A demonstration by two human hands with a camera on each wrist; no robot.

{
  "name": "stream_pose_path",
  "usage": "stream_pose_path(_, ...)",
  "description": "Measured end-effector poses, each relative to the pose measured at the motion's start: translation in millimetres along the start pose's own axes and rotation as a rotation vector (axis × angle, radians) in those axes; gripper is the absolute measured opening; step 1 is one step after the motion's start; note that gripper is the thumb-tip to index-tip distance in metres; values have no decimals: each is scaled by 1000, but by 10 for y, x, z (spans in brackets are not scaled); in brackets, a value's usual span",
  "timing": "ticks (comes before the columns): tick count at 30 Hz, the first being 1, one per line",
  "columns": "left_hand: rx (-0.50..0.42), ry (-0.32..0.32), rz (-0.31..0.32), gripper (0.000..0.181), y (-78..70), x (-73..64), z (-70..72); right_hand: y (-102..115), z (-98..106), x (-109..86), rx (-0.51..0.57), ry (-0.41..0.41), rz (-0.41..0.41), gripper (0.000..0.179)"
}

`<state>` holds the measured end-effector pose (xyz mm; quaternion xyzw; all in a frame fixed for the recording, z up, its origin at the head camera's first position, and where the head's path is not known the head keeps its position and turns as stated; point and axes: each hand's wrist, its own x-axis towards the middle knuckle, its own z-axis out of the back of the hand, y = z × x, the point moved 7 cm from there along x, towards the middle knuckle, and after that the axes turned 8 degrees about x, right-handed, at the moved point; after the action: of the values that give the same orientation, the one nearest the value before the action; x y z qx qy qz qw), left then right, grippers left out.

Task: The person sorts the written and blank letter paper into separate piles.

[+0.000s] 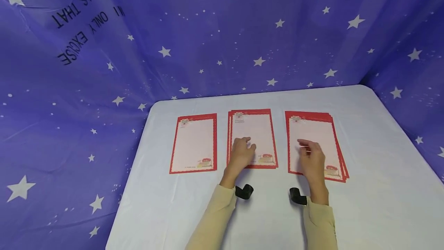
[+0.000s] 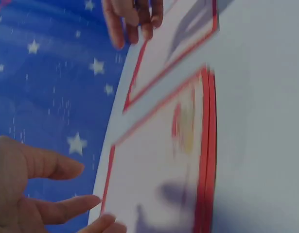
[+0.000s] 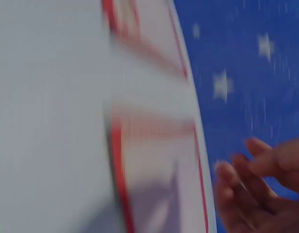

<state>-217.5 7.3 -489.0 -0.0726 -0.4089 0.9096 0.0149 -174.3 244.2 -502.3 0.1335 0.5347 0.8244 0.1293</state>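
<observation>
Three stacks of red-bordered paper sheets lie in a row on the white table. My left hand (image 1: 242, 152) is over the lower part of the middle stack (image 1: 254, 134), thumb and fingers apart with nothing between them. Over the right stack (image 1: 313, 132) is my right hand (image 1: 312, 161), fingers loosely bent and holding nothing. The left stack (image 1: 195, 142) lies apart from both hands. In the left wrist view the left hand (image 2: 47, 189) has its fingers spread above the paper. The right wrist view is blurred; the right hand (image 3: 266, 179) shows loosely bent fingers.
The white tabletop (image 1: 166, 211) has rounded far corners. A purple-blue cloth (image 1: 215, 41) with white stars and black lettering hangs behind and beside it. Black wrist mounts (image 1: 244, 192) stick out from the beige sleeves (image 1: 213, 219). The right stack's sheets are slightly fanned.
</observation>
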Motion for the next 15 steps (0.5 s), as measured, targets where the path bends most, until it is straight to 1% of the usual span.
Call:
stream_pose_path(2, 1, -57, 18, 41, 137, 30, 128, 65, -271, 10, 11, 151, -36, 34)
stream_pose_path(4, 10, -104, 36, 40, 260, 41, 221, 95, -488, 22, 10, 252, -95, 38)
stream_pose_path(5, 11, -112, 44, 40, 316, 45, 254, 97, -572, 22, 6, 284, -132, 40)
stream_pose_path(6, 16, -116, 52, 40, 367, 49, 284, 98, -639, 25, 5, 300, -159, 42)
stream_pose_path(7, 12, -116, 54, 40, 412, 57, 284, 90, -670, 25, -2, 298, -187, 45)
stream_pose_path(10, -40, -97, 69, 38, 517, 85, 298, 69, -723, 22, 9, 279, -239, 51)
stream_pose_path(13, -121, -80, 93, 38, 604, 117, 325, 64, -758, 20, 22, 259, -239, 52)
stream_pose_path(15, -149, -77, 122, 39, 664, 124, 341, 48, -787, 18, 29, 246, -225, 51)
